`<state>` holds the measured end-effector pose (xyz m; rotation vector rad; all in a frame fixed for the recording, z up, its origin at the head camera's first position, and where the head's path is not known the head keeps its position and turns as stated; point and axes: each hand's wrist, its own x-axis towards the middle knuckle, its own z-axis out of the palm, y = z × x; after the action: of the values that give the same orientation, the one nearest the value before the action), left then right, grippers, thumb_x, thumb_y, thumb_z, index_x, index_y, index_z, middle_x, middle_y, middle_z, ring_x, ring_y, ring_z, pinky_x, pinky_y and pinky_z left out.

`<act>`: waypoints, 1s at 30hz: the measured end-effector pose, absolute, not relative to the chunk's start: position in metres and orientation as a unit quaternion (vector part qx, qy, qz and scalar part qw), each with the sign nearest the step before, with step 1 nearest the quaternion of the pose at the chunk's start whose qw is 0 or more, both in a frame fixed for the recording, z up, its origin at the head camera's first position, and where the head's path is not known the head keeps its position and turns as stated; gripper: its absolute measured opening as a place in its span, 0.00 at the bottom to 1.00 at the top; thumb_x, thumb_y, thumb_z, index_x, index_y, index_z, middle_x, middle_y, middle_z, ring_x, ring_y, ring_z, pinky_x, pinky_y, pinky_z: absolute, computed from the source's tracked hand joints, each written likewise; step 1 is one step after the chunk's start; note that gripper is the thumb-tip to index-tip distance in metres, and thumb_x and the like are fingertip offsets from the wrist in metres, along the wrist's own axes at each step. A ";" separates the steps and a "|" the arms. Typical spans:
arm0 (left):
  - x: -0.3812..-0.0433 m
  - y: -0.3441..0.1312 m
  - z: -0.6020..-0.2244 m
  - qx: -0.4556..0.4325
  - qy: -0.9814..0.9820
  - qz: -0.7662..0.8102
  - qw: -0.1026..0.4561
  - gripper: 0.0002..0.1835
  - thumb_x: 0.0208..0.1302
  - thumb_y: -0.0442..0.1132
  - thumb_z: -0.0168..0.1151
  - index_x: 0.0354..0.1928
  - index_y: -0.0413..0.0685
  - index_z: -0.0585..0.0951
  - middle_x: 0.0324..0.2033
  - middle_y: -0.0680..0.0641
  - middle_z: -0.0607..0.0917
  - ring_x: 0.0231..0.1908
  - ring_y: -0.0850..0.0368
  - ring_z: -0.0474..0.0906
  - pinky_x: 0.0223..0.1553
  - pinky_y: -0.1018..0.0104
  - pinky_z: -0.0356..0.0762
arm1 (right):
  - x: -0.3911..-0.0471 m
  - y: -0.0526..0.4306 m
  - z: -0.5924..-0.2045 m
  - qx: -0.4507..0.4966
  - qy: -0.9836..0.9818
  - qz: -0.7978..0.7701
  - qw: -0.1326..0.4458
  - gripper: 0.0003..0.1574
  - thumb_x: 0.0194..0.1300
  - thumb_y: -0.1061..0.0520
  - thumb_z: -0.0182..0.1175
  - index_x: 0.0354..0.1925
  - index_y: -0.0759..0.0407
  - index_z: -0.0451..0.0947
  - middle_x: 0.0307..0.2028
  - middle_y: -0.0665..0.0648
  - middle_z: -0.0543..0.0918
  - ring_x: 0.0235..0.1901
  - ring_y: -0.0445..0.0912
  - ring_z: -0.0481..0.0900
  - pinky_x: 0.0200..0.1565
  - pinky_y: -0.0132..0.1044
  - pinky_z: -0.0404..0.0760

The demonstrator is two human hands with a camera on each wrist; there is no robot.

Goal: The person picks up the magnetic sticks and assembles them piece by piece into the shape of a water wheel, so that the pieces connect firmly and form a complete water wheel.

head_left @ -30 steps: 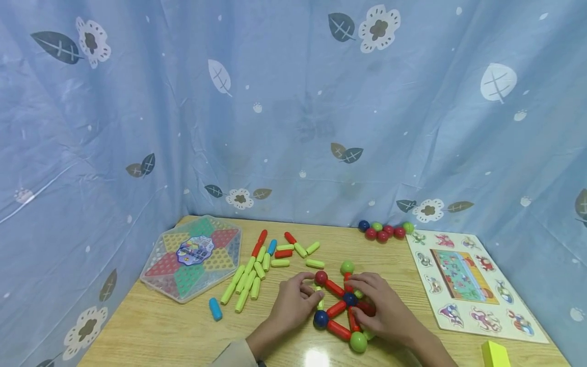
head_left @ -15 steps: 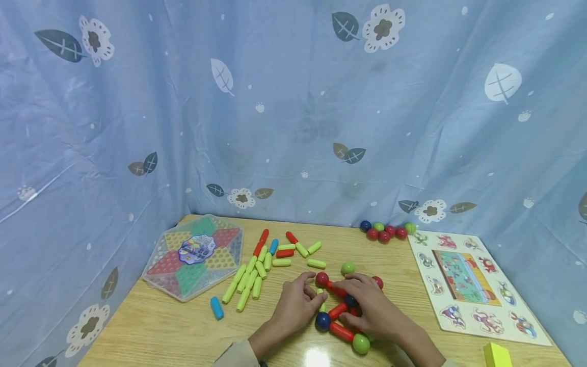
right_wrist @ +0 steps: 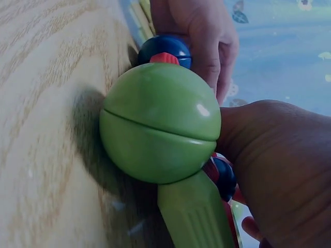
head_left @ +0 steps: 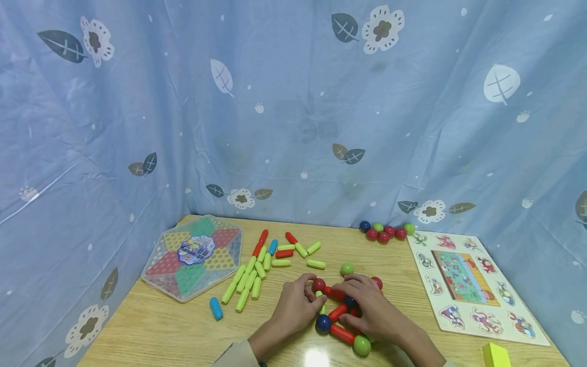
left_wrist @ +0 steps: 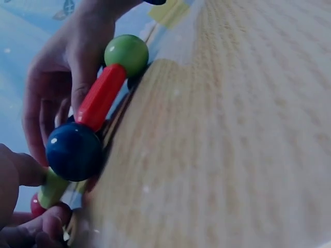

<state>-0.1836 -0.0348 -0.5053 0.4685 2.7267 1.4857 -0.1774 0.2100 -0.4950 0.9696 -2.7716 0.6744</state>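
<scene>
My left hand [head_left: 295, 305] pinches a yellow-green rod [left_wrist: 51, 188] between thumb and fingers. That rod links a navy ball [head_left: 323, 323] with a red ball [head_left: 318, 285] in a ball-and-rod frame of magnetic-looking pieces. Over the frame's middle, my right hand [head_left: 373, 311] holds a second navy ball [head_left: 350, 301] between thumb and fingers, with a fingertip on a red rod [head_left: 335, 293]. A green ball [head_left: 362, 345] forms the near corner, joined by another red rod [head_left: 342, 334]. The right hand hides several rods behind it.
Loose yellow-green rods [head_left: 244, 298] and a blue rod [head_left: 216, 308] lie to the left, near a hexagonal checkers board [head_left: 183, 270]. Several spare balls [head_left: 383, 237] sit by the curtain. A puzzle board [head_left: 500, 326] and a yellow block [head_left: 496, 354] are on the right.
The right hand has shifted left over the frame's middle, its fingers now on the red rod and navy ball. The red ball has moved slightly nearer, against the yellow-green rod.
</scene>
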 end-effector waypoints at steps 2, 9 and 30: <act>-0.184 -0.035 -0.504 0.144 0.877 0.458 -0.003 0.30 0.67 0.44 0.78 0.65 0.35 0.82 0.22 0.61 0.85 0.24 0.71 0.78 0.40 0.64 0.84 | -0.177 0.210 -0.494 0.323 -0.918 0.223 0.061 0.35 0.63 0.49 0.81 0.66 0.42 0.83 0.61 0.45 0.86 0.69 0.56 0.77 0.67 0.66 0.78; -0.184 -0.038 -0.504 0.140 0.888 0.438 -0.011 0.27 0.68 0.48 0.78 0.63 0.43 0.85 0.30 0.58 0.86 0.29 0.67 0.75 0.42 0.61 0.81 | -0.177 0.211 -0.492 0.340 -0.910 0.230 0.064 0.32 0.63 0.50 0.81 0.64 0.41 0.85 0.60 0.44 0.86 0.67 0.56 0.77 0.65 0.67 0.79; -0.198 -0.065 -0.503 0.264 0.818 0.496 0.125 0.06 0.71 0.44 0.76 0.46 0.57 0.93 0.34 0.61 0.89 0.33 0.68 0.82 0.37 0.73 0.80 | -0.176 0.274 -0.514 0.227 -0.906 0.320 0.162 0.33 0.64 0.49 0.82 0.65 0.47 0.86 0.65 0.51 0.85 0.64 0.49 0.82 0.64 0.26 0.76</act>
<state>-0.1978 -0.0648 -0.5034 0.7695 2.3831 1.4445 -0.1762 0.2743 -0.5140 0.6485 -2.5845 0.9122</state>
